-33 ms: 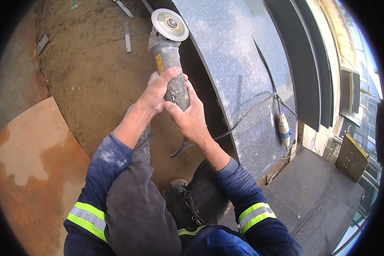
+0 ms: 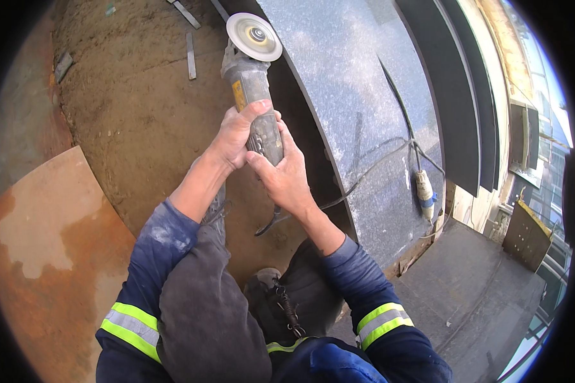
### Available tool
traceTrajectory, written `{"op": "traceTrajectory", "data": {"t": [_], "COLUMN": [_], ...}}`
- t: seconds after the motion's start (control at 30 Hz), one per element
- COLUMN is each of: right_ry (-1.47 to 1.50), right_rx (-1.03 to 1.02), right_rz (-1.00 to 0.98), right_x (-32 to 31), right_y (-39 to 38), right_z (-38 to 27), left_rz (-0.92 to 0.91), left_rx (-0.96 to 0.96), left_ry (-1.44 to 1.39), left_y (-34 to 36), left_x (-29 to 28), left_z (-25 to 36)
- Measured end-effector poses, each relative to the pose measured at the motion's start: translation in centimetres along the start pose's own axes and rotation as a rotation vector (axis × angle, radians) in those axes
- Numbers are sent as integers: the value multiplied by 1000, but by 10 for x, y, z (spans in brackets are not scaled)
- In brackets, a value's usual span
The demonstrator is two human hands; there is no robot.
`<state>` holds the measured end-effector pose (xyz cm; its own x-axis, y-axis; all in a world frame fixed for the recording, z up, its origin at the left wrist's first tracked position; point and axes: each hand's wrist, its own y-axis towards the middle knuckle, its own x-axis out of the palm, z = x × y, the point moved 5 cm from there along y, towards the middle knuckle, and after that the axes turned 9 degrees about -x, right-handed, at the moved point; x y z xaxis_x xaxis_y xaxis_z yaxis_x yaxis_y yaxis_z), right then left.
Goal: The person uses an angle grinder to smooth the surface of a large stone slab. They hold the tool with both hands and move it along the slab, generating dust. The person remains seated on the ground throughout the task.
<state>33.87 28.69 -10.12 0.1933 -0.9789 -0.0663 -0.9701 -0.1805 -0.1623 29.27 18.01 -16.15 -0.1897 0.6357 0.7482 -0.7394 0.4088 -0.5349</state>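
Both of my hands are wrapped round the grey body of an angle grinder (image 2: 249, 76), which points away from me. Its round pale disc (image 2: 254, 37) faces up at the far end, close to the long edge of a grey speckled stone slab (image 2: 370, 185). My left hand (image 2: 239, 134) grips the middle of the body from the left, thumb across the top. Behind it, my right hand (image 2: 284, 172) closes on the rear of the body from the right. A dark power cord (image 2: 271, 220) hangs below the right hand. Dust coats the tool and my fingers.
A cable connector (image 2: 425, 195) with blue tape and its cable lie on the slab. Dark slabs (image 2: 457, 96) stand on edge to the right, beside timber. Narrow offcut strips (image 2: 191, 56) lie on the brown dirt ground (image 2: 134, 96). A rust-stained sheet (image 2: 57, 255) lies at left.
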Motion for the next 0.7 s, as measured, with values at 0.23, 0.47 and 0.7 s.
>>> {"op": "traceTrajectory", "data": {"t": [0.23,0.47,0.7], "right_ry": [36,18,70], "right_rx": [53,-20,-21], "right_rz": [11,36,38], "right_x": [3,3,6], "right_y": [16,30,41], "right_z": [-14,-9,-12], "left_rz": [66,72,99], "left_rx": [-14,-5,-38], "left_ry": [15,14,25], "left_y": [10,19,22], "left_x": [0,-3,1], "left_z": [16,27,40]}}
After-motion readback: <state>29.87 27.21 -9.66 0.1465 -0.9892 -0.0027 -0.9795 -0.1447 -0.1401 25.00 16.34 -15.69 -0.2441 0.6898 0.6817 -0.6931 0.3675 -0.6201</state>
